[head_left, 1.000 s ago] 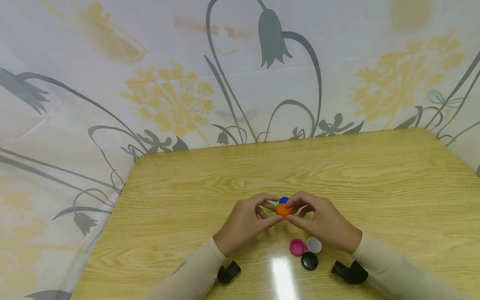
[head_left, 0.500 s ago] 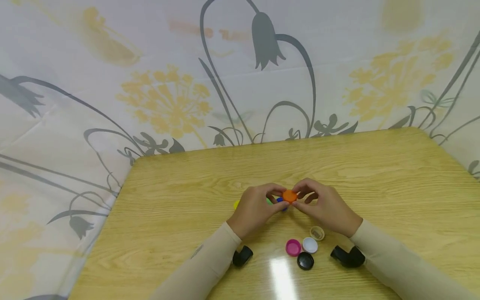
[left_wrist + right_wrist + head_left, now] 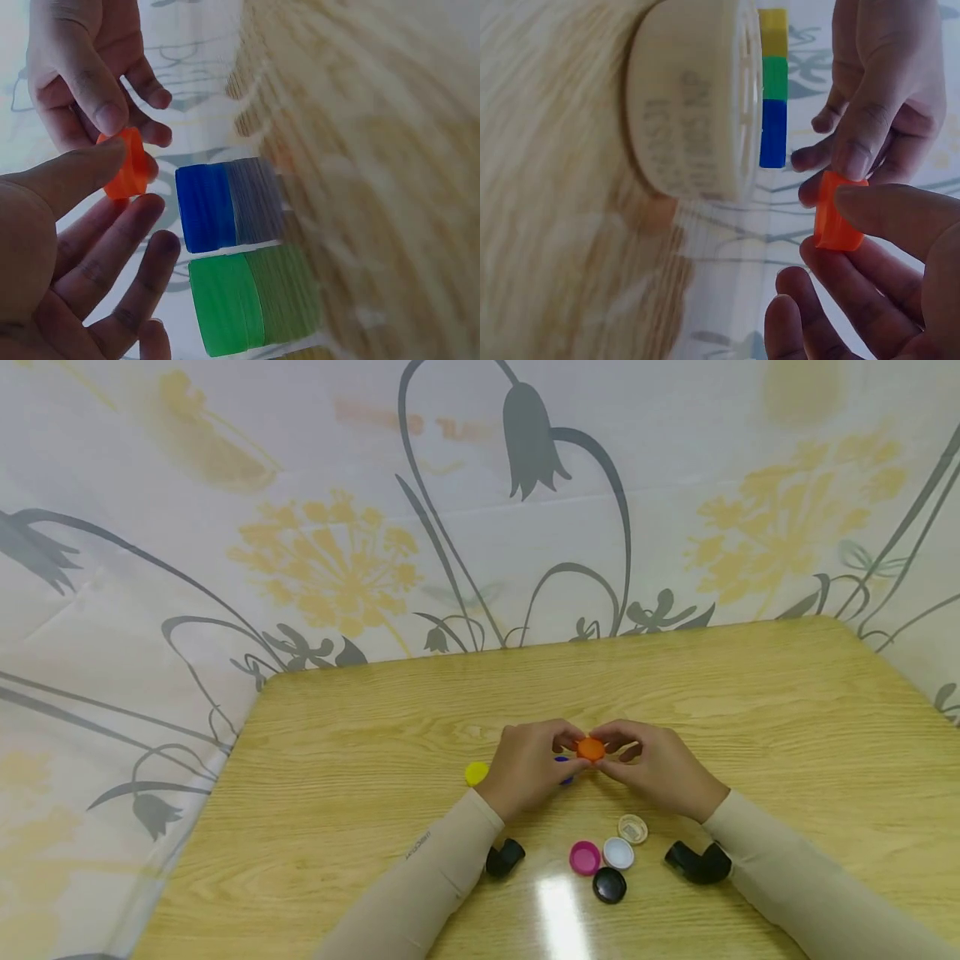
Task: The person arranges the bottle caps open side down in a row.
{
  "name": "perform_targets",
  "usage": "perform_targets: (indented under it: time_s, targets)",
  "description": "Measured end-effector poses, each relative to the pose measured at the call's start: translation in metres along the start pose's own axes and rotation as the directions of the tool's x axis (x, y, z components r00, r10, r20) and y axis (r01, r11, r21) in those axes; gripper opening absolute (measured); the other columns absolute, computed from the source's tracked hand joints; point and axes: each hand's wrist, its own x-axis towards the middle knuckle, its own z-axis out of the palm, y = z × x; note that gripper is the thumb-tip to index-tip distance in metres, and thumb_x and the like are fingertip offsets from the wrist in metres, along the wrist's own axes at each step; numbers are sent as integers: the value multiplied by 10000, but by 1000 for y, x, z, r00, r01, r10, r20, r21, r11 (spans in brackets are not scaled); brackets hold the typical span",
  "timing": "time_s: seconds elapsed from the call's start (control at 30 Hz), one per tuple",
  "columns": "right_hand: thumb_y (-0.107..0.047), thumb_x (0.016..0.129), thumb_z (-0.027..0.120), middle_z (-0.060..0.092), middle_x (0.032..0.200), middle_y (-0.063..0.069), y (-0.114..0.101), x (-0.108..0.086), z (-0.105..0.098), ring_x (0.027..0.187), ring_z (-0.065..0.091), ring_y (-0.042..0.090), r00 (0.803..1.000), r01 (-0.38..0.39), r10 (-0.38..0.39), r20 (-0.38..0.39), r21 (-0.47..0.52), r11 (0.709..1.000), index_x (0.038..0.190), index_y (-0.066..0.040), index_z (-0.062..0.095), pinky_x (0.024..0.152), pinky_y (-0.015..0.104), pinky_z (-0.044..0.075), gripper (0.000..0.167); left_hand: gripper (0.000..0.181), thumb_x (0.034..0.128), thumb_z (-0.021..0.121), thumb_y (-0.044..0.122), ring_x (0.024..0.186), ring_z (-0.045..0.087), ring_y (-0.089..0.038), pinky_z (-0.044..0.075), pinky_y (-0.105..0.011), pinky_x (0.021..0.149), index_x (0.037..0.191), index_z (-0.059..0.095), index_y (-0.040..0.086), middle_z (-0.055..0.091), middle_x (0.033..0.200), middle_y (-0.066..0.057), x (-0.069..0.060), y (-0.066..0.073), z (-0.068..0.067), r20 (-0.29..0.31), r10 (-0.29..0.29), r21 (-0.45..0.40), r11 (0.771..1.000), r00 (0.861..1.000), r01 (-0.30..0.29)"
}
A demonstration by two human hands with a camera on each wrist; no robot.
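Note:
Between both hands an orange cap (image 3: 590, 749) is held above the table. The left hand (image 3: 531, 768) pinches its left side with thumb and fingers, and the right hand (image 3: 663, 770) pinches its right side. In the left wrist view the orange cap (image 3: 127, 163) is tilted on edge, with a blue cap (image 3: 206, 208) and a green cap (image 3: 226, 304) standing on the table beyond. The right wrist view shows the orange cap (image 3: 838, 214) gripped from both sides, a cream cap (image 3: 694, 97) close by on the table.
A yellow cap (image 3: 476, 773) lies left of the left hand. Nearer the front are a pink cap (image 3: 585, 857), a white cap (image 3: 618, 853) and a black cap (image 3: 609, 886). Black curved pieces are at the left sleeve (image 3: 506, 858) and right sleeve (image 3: 697, 863).
Both hands have moved away from the body and slightly right with the orange cap. The yellow cap and the cream cap have come into sight from behind the hands.

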Motion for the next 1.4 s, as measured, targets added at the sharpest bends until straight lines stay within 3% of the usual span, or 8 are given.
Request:
perform_targets:
  time_s: [0.1,0.23,0.77,1.4]
  targets:
    - [-87,891,750,724,1091,90,2,0,0,954,693,227,1000,-13,13,13,5,1000,1157,-38,696,782,252,581,275,273,889,755,384,920,699,-30,427,-389,962,1115,740,232,769,1010,123,1,1,1,24,-17,32,999,1000,16]
    - [-106,887,760,727,1055,57,5,1,1,959,680,206,999,-30,30,35,3,1000,1139,-61,704,785,264,580,262,257,895,755,368,952,694,-52,402,-435,950,1110,742,228,766,1015,120,2,2,2,56,-26,59,998,998,23]
    - [-106,869,774,720,1023,21,13,2,5,930,660,160,995,-31,35,96,-41,999,1087,-73,703,766,266,566,232,273,927,720,356,1056,655,-158,415,-426,921,1163,739,220,738,1145,98,2,1,3,148,-35,144,990,988,13]
    - [-64,838,785,687,930,-14,11,1,7,847,622,118,993,-35,42,109,-61,997,1062,-59,683,742,236,532,247,268,924,723,345,1079,631,-176,451,-435,942,1153,745,208,733,1156,71,2,2,4,170,-39,138,990,985,15]
